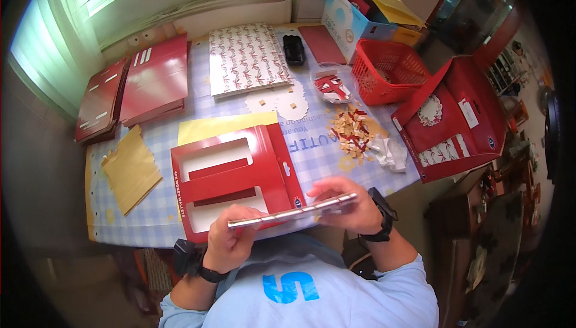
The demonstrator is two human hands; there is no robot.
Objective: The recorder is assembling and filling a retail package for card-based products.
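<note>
Card: held almost edge-on above the near edge of the table, on the near side of the red box. Clamped at one end between thumb and bent fingers of the left hand; gripped at the other by the right hand, with fingertips partly hidden.

thin flat piece; pale, red-marked edge uppermost; between left hand and right hand
</note>
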